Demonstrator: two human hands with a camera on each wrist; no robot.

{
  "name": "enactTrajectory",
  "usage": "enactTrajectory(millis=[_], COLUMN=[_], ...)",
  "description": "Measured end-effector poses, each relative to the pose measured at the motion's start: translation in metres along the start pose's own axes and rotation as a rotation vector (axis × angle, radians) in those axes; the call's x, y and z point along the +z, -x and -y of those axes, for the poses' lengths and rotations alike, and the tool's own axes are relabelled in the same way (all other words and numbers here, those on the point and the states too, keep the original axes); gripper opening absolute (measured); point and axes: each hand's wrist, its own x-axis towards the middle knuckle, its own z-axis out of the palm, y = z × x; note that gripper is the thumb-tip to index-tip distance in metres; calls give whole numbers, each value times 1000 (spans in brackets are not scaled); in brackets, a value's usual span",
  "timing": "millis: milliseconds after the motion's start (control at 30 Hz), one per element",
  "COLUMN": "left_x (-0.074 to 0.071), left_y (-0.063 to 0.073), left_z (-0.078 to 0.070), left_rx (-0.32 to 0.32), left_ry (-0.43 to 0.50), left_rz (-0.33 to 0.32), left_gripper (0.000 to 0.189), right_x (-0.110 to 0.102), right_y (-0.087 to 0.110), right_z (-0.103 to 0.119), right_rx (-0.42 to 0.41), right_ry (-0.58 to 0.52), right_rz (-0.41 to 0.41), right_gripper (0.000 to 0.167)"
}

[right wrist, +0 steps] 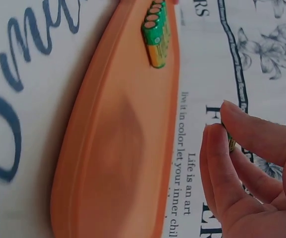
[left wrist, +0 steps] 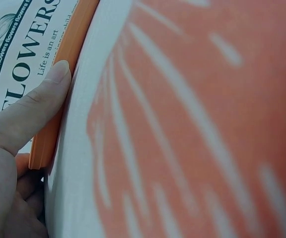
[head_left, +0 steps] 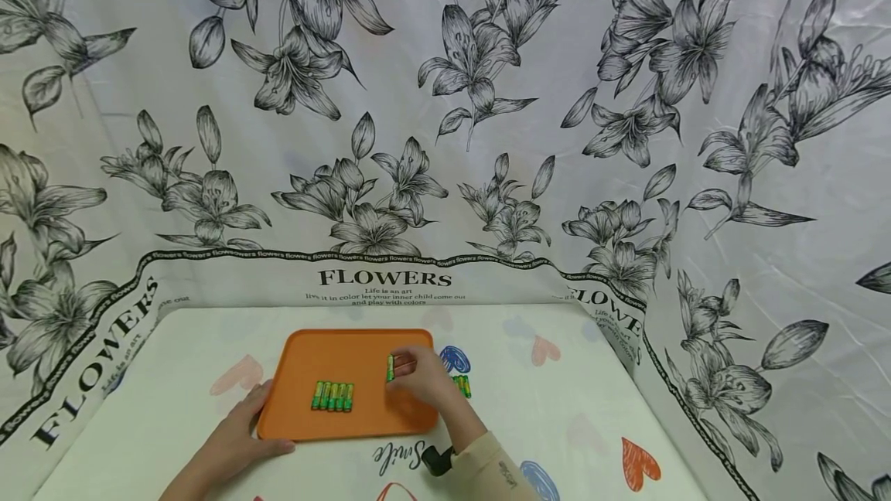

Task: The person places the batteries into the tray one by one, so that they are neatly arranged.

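Five batteries on one tray

The count is as follows: one orange tray; two hands, one left hand and one right hand; five row batteries on the tray; one held battery in the right hand; several outer batteries beside the tray, partly hidden, exact number indeterminable; three "FLOWERS" headings.
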Motion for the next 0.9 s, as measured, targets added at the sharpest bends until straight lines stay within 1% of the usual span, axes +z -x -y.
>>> enactTrajectory(millis=[100, 233, 333, 400, 533, 700, 900], left_x=[-1, -2, -3, -3, -5, -7, -5], left_y=[1, 2, 3, 3, 4, 3, 4], left_z=[-1, -3, -5, -5, -5, -6, -6], left_rx=[10, -1, -6, 0, 11, 15, 2], left_ry=[-4, -12, -9, 1, 8, -2, 8], left_rz=[-2, 6, 10, 8, 8, -3, 2], left_gripper=[126, 126, 126, 125, 125, 125, 126], right_x=[6, 15, 22, 28, 40, 52, 62], right_y=[-3, -6, -8, -8, -9, -11, -9], right_z=[0, 1, 1, 1, 2, 3, 0], right_rx=[-9, -37, -40, -30, -9, 9, 48], right_ry=[-9, -35, -55, -56, -21, -33, 11], right_rz=[15, 33, 36, 30, 11, 15, 8], right_gripper=[51, 51, 50, 49, 46, 45, 45])
